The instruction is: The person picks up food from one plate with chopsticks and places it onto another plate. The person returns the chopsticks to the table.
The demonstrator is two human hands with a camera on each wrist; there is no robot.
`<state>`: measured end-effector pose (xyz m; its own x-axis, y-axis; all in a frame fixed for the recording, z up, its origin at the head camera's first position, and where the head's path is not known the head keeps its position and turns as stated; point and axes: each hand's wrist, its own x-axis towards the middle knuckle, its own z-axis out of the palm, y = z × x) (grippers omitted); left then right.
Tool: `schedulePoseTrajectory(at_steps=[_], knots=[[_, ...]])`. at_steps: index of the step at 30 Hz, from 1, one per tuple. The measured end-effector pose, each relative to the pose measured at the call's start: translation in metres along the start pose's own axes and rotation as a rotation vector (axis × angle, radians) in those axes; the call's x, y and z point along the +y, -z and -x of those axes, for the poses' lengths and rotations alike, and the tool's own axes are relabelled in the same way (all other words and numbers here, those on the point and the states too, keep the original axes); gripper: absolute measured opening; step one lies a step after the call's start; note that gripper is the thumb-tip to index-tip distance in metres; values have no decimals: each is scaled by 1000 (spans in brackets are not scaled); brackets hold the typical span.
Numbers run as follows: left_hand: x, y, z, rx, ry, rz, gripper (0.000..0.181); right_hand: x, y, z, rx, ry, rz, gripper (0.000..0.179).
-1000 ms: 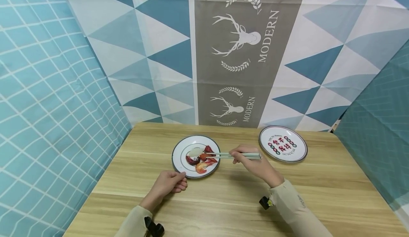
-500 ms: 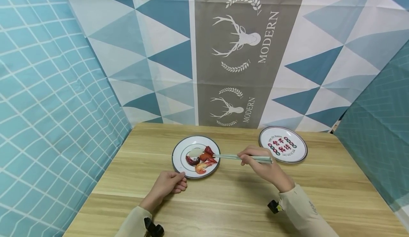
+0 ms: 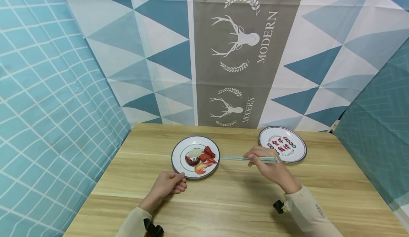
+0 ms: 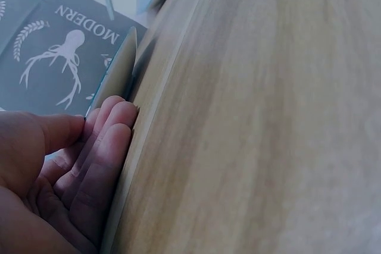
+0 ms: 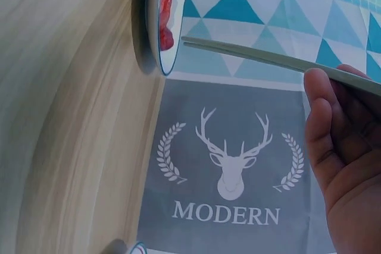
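A white plate with a dark blue rim sits left of the table's middle. On its right half lie an orange-red shrimp and several red pieces of food; a dark reddish curved piece lies near a pale round shape at the centre. My left hand pinches the near-left rim, thumb on top and fingers beneath, as the left wrist view also shows. Right of the plate, my right hand grips light green chopsticks. Their tips are together near the plate's right edge, with nothing between them.
A second white plate, oval-looking with red characters, stands at the table's back right, just behind my right hand. The wooden table ends at a patterned cloth backdrop. Tiled-print cloth hangs along the left.
My right hand has drawn back to the right, and the chopstick tips have left the red food for the plate's right edge. The left hand has stayed at the rim.
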<state>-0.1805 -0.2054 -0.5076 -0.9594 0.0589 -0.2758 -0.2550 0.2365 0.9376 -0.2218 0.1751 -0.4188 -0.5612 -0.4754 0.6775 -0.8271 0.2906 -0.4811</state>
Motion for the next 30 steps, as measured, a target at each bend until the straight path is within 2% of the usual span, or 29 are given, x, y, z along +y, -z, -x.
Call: schedulePoseTrajectory(at_steps=[6,14,19,23,30], knots=[[-1,1,-1,-7,-6,-3,42,-3,6,0,-4,22,-21,19],[-3,1,-3,-12,-3,-2,42,-6,18,-2,-55,64,107,22],[-3,1,-2,-13,0,4,42,-10,24,-4,-95,105,142,25],[-3,1,-2,-6,2,-2,42,-10,25,-4,-103,166,161,22],[-3,1,-2,-1,3,-6,42,-13,27,-3,-111,212,202,12]])
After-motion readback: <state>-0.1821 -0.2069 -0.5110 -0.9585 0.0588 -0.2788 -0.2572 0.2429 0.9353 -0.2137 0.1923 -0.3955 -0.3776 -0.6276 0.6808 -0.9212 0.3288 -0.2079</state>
